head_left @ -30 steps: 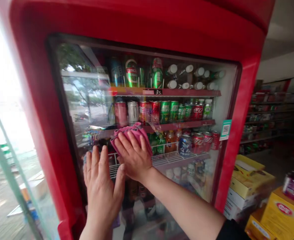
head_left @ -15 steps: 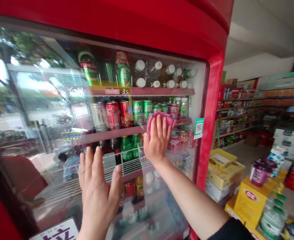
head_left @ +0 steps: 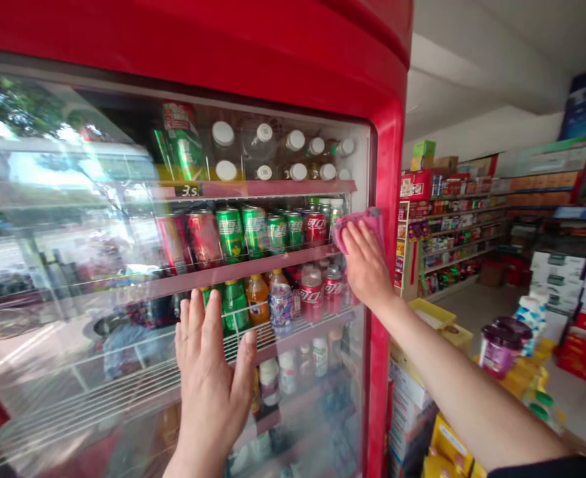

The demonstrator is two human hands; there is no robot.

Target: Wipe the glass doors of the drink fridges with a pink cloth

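Observation:
A red-framed drinks fridge with a glass door fills most of the view. My right hand presses a pink cloth with flattened fingers at the right edge of the glass, by the red frame. Part of the cloth is hidden under the fingers. Lower and to the left, my left hand is raised palm-forward with its fingers outstretched and nothing in it. Whether it touches the glass, I cannot tell. Behind the glass are green cans, red cola bottles and white-capped bottles.
Right of the fridge, cartons and yellow boxes are stacked on the floor, with purple tubs above. Stocked store shelves stand farther back. Trees and a street show in the left part of the glass.
My right hand has slid the pink cloth rightward across the glass to its right edge. My left hand stays spread, shifted slightly right in view. The camera's view of the fridge has shifted.

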